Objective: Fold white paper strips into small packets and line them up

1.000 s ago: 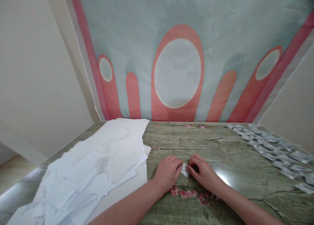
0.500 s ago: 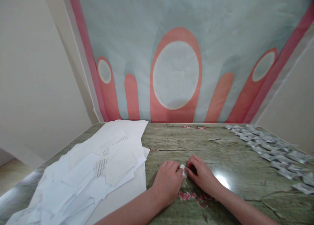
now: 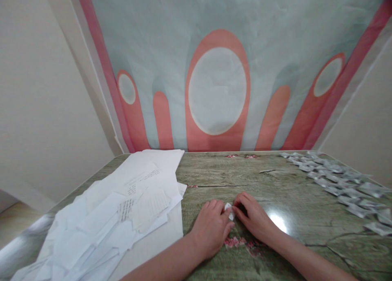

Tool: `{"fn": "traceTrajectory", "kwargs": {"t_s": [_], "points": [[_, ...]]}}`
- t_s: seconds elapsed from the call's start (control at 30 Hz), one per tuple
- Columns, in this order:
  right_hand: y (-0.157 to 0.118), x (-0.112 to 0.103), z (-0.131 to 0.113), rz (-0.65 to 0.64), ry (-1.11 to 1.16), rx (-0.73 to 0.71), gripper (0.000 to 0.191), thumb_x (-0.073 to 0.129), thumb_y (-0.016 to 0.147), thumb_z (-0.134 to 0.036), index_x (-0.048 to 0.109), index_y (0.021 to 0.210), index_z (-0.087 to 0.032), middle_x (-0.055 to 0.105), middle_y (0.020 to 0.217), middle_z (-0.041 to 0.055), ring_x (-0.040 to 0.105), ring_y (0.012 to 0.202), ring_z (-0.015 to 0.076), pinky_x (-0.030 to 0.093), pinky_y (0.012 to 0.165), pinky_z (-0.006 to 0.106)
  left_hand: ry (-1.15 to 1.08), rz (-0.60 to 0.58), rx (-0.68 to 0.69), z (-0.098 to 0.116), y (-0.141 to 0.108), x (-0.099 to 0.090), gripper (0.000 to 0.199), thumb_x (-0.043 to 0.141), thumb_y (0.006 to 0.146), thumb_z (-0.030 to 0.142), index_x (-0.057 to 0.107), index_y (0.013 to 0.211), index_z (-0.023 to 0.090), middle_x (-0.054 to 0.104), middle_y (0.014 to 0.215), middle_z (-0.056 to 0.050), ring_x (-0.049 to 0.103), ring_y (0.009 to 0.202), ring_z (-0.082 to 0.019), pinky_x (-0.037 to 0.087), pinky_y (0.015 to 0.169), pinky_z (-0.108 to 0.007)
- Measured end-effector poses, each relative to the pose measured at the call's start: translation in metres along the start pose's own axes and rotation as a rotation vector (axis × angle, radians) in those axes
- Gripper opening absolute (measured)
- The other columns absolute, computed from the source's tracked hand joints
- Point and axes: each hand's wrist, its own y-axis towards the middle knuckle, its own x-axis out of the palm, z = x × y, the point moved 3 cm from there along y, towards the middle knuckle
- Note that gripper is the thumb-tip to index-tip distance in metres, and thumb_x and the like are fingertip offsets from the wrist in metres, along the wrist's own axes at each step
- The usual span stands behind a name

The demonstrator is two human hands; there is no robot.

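Note:
Between my two hands, low in the middle of the head view, is a small folded piece of white paper (image 3: 230, 214). My left hand (image 3: 212, 226) lies curled at its left side, fingers closed on that edge. From the right, my right hand (image 3: 251, 215) pinches the paper between thumb and forefinger. The fingers cover part of the paper, so its full shape is hidden. Both hands rest on the wood-patterned table (image 3: 220, 170).
Left of my hands lies a spread pile of white paper sheets and scraps (image 3: 101, 215), some printed. Several folded paper pieces (image 3: 343, 183) stand in rows at the right edge. A patterned sheet with coral shapes (image 3: 171, 27) rises behind the table.
My left thumb has moved away from the paper toward me, and more of the white piece shows. My right hand keeps its pinch. The view has shifted slightly.

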Motion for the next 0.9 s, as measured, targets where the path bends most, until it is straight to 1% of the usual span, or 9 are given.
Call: {"fn": "traceTrajectory", "kwargs": {"t_s": [0.07,0.1,0.17,0.23,0.37,0.5,0.7,0.9], "points": [[-0.005,-0.003,0.000,0.003,-0.009,-0.044,0.013,0.044,0.084,-0.014,0.055,0.087,-0.019,0.056,0.085,0.0046,0.053,0.082,0.0183,0.045,0.074,0.032,0.000,-0.005,-0.001,-0.001,0.000,-0.001,0.026,0.049,0.087,0.033,0.053,0.109,0.020,0.050,0.095,-0.005,0.044,0.090,-0.021,0.040,0.080,-0.035],[-0.009,-0.004,0.000,0.001,-0.030,-0.080,0.018,0.042,0.084,-0.012,0.056,0.093,-0.019,0.057,0.090,0.0057,0.053,0.086,0.0183,0.045,0.077,0.033,0.001,-0.005,-0.003,-0.001,0.000,-0.001,0.025,0.049,0.087,0.033,0.053,0.108,0.020,0.050,0.094,-0.005,0.044,0.090,-0.021,0.040,0.080,-0.035],[-0.015,-0.004,0.001,-0.028,-0.117,-0.166,0.031,0.039,0.083,-0.006,0.057,0.103,-0.019,0.056,0.100,0.0078,0.053,0.092,0.0189,0.045,0.081,0.034,0.007,-0.004,-0.006,-0.001,0.000,-0.001,0.026,0.049,0.087,0.034,0.053,0.109,0.020,0.050,0.095,-0.005,0.044,0.090,-0.021,0.040,0.079,-0.035],[-0.019,-0.002,0.002,-0.046,-0.224,-0.225,0.038,0.038,0.080,-0.001,0.058,0.107,-0.020,0.056,0.105,0.0086,0.052,0.095,0.0201,0.045,0.081,0.035,0.014,-0.004,-0.006,-0.001,0.000,0.000,0.027,0.049,0.087,0.034,0.052,0.110,0.020,0.050,0.095,-0.005,0.044,0.091,-0.022,0.040,0.079,-0.036],[-0.021,0.001,0.000,-0.117,-0.366,-0.279,0.029,0.049,0.081,-0.008,0.062,0.105,-0.019,0.060,0.100,0.0078,0.053,0.091,0.0212,0.044,0.080,0.035,0.020,-0.009,-0.004,0.000,0.000,0.000,0.028,0.049,0.087,0.035,0.052,0.110,0.019,0.050,0.096,-0.006,0.044,0.092,-0.022,0.040,0.080,-0.036],[-0.017,-0.002,-0.007,-0.160,-0.442,-0.256,0.027,0.057,0.080,-0.012,0.063,0.105,-0.020,0.060,0.099,0.0069,0.053,0.092,0.0216,0.043,0.081,0.036,0.021,-0.010,-0.006,0.001,0.000,0.001,0.030,0.049,0.086,0.037,0.053,0.110,0.018,0.050,0.096,-0.006,0.044,0.093,-0.023,0.039,0.082,-0.037],[-0.013,-0.006,-0.015,-0.190,-0.466,-0.216,0.029,0.055,0.080,-0.009,0.065,0.103,-0.022,0.060,0.097,0.0060,0.054,0.090,0.0203,0.042,0.079,0.033,0.031,-0.008,-0.033,0.002,-0.002,0.000,0.033,0.051,0.085,0.039,0.052,0.112,0.020,0.049,0.098,-0.006,0.044,0.093,-0.023,0.038,0.082,-0.037],[-0.013,-0.003,-0.023,-0.189,-0.491,-0.248,0.024,0.049,0.080,-0.005,0.066,0.094,-0.015,0.060,0.094,0.0096,0.054,0.090,0.0224,0.044,0.077,0.034,0.046,-0.001,-0.075,0.002,-0.003,-0.002,0.037,0.054,0.083,0.040,0.051,0.115,0.021,0.049,0.097,-0.006,0.043,0.093,-0.024,0.038,0.081,-0.038]]}}
